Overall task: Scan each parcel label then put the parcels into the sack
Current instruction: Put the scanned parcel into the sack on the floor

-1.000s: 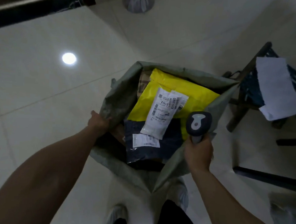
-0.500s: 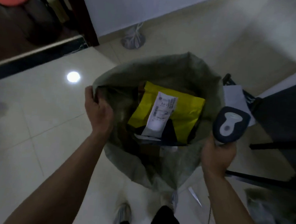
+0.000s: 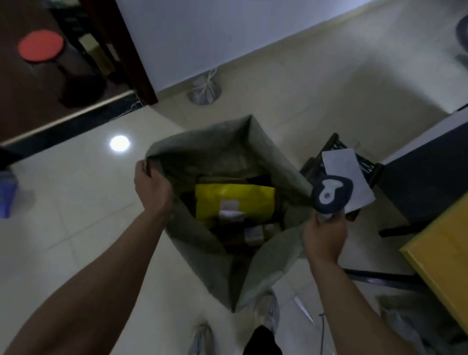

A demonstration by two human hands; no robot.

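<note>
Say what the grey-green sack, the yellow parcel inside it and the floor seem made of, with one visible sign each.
The sack: probably woven plastic cloth, matt; it stands in stiff folds. The yellow parcel: likely plastic film, slightly glossy; smooth and faintly wrinkled. The floor: apparently glazed tile; thin joint lines and a mirrored lamp spot.

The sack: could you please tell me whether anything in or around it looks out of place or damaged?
Nothing stands out. The left hand grips the sack at its rim, the right hand holds the scanner, and the yellow parcel lies inside, label up.
</note>
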